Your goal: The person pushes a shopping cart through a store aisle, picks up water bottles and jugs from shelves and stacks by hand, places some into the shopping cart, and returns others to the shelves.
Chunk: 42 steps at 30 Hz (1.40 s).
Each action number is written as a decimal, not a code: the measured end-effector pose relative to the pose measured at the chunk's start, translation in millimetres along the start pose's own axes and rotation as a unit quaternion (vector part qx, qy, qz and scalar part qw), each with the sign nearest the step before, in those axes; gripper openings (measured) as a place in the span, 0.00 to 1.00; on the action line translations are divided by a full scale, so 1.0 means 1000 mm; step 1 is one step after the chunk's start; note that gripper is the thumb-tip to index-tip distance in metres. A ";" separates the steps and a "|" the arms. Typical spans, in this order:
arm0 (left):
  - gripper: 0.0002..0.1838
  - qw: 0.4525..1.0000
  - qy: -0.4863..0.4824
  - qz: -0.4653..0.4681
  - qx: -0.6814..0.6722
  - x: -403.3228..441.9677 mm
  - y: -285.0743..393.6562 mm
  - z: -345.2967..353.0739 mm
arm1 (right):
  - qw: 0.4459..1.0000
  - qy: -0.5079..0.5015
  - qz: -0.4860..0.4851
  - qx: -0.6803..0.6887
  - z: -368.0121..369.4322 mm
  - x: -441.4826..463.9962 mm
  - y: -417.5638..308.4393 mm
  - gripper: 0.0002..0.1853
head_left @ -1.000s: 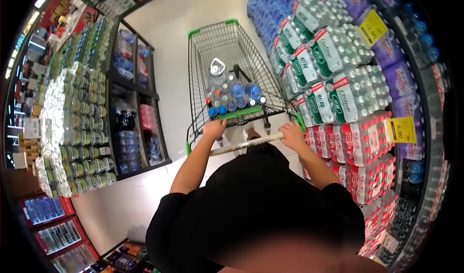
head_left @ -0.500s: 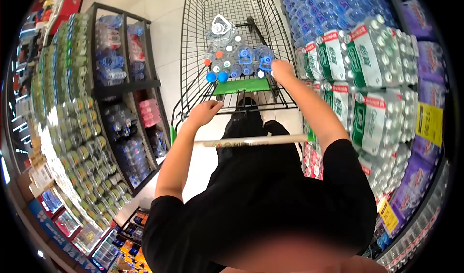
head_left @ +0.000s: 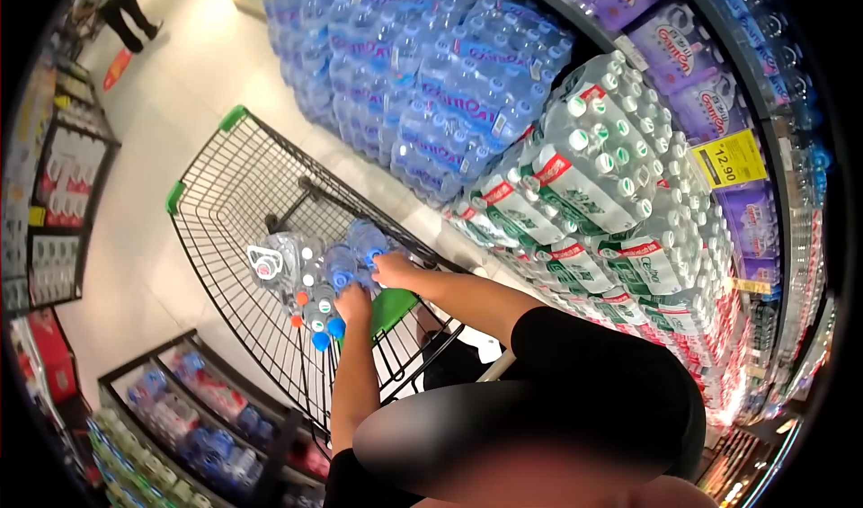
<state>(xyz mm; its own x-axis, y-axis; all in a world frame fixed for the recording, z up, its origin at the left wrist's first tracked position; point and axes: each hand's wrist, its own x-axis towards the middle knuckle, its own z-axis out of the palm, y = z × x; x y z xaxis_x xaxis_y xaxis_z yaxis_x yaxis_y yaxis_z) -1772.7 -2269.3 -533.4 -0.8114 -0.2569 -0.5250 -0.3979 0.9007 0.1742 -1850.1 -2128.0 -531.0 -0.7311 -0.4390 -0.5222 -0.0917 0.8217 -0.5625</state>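
Note:
My right hand (head_left: 393,270) is closed at the cap end of a large blue-tinted water bottle (head_left: 365,237) in the shopping cart. Close by on its left, my left hand (head_left: 353,302) has its fingers curled in among the bottles, beside a second blue-tinted bottle (head_left: 340,262); what they grip is hidden. A big clear jug with a white handle (head_left: 265,262) lies to the left. Smaller bottles with orange, white and blue caps (head_left: 322,340) fill the rest of the group. The wire cart (head_left: 235,315) surrounds them, with a green flap (head_left: 393,310) at the near end.
Blue-wrapped water packs (head_left: 449,94) are stacked along the cart's right. Nearer me rise green-and-white labelled packs (head_left: 575,180), with a yellow price sign (head_left: 730,159) behind. A low drink shelf (head_left: 202,400) stands left of the cart. Someone's dark-trousered legs (head_left: 126,18) show far left.
My left hand has come forward from near the cart's handle end to the bottles. My right hand stays at the blue-tinted bottle. The view has turned towards the stacks on the right.

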 end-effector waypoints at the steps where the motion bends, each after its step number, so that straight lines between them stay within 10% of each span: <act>1: 0.17 1.000 -0.015 -0.016 0.005 0.006 0.002 -0.022 | 0.996 0.079 -0.021 0.036 -0.011 0.018 -0.011 0.16; 8: 0.23 0.985 0.144 0.036 -0.084 0.019 0.046 -0.259 | 0.949 0.069 -0.057 0.302 -0.269 -0.038 -0.123 0.17; 14: 0.17 0.943 0.215 0.244 -0.070 -0.018 0.143 -0.470 | 0.802 0.156 -0.091 0.570 -0.442 -0.087 -0.138 0.14; 24: 0.13 0.840 0.322 0.432 0.068 0.058 0.339 -0.634 | 0.788 0.472 -0.242 0.314 -0.679 -0.081 -0.086 0.13; 29: 0.06 0.781 0.348 0.486 0.178 0.106 0.402 -0.660 | 0.579 0.711 -0.378 0.127 -0.755 -0.021 -0.039 0.13; 42: 0.01 0.743 0.324 0.444 0.383 0.113 0.406 -0.691 | 0.384 0.801 -0.459 0.014 -0.795 0.061 0.008 0.19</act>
<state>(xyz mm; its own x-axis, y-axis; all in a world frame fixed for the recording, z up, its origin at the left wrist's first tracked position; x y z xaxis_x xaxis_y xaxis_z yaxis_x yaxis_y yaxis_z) -2321.7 -2175.0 53.5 -0.7431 0.6657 0.0676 0.5756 0.6875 -0.4427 -2432.8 -1859.4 -58.2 0.1206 0.2659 0.9564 -0.8176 0.5730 -0.0562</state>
